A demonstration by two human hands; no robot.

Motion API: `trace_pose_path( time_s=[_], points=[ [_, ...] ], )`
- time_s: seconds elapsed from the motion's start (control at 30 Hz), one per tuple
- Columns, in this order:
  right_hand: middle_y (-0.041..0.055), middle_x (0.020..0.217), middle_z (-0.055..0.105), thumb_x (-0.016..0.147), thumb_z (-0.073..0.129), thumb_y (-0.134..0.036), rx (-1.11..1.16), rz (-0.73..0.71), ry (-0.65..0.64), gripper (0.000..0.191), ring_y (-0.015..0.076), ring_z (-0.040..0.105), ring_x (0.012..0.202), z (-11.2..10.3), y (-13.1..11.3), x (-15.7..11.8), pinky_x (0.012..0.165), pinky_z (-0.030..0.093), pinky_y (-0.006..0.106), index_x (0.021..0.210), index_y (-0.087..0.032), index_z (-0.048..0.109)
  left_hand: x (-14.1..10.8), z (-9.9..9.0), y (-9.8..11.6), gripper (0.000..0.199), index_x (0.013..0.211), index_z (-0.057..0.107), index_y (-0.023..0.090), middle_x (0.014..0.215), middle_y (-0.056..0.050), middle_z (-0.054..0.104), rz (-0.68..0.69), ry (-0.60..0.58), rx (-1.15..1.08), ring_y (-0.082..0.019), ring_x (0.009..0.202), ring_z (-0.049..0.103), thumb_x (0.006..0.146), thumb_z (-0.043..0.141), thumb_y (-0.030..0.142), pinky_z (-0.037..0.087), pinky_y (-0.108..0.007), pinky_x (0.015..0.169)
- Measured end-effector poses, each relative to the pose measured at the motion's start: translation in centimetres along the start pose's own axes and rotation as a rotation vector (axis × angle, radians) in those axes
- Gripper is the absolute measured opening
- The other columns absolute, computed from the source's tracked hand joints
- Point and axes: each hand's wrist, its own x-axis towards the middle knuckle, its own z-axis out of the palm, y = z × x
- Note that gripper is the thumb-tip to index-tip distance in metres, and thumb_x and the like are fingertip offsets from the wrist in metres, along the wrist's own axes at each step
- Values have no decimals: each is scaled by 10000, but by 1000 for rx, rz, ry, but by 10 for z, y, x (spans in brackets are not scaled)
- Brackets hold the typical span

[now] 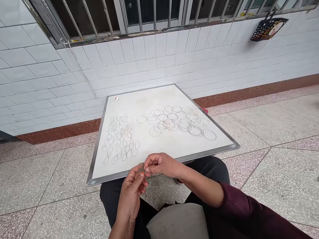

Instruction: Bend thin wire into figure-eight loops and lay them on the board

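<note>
My left hand (131,187) and my right hand (160,165) meet just over the near edge of a white metal-framed board (159,96), which rests across my lap. Between my fingertips, both hands pinch a thin wire loop (149,182), which hangs down past the board's edge. On the board, several loose wire rings (174,123) lie in an overlapping spread at the right. Several wire figure-eight links (119,139) lie in rows at the left. A tiny red and white object (116,99) sits near the far left corner.
Dark trousers (211,172) and a grey cloth (178,222) lie below my hands, with a maroon sleeve (239,209) on my right arm. Ahead stands a white tiled wall (154,63) under a barred window (149,16), with a patterned bag (268,29) hanging on it. Terrazzo tiles (281,179) cover the floor.
</note>
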Motion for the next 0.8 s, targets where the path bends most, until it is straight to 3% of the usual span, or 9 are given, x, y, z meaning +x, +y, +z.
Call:
trace_pose_path(
  time_s=[0.1,0.3,0.53,0.8],
  points=[
    [-1,788,671,726,787,-337,17,6,-2,235,126,640,735,1,1,0,715,482,269,835,-159,679,2,0,-1,527,1154,689,176,687,10,598,-33,9,-35,-73,569,473,691,838,381,322,-177,490],
    [-8,730,645,743,779,-348,39,-18,-63,247,116,610,700,0,2,1,704,462,267,839,-148,669,5,1,-2,553,1117,689,177,742,-5,642,-104,21,-121,-55,544,464,625,880,342,316,-173,487],
    [-1,734,656,721,803,-358,73,-12,-52,288,121,612,690,-2,10,6,693,467,272,850,-137,672,8,0,-4,565,1193,649,170,771,-13,664,-20,37,-29,-68,538,474,687,844,328,340,-197,505],
    [4,754,656,796,743,-307,84,-46,-211,195,120,614,723,-12,15,8,748,462,287,864,-139,670,11,1,-7,482,1127,653,158,721,-10,654,-129,-33,-166,-50,531,440,685,835,213,337,-161,509]
  ],
)
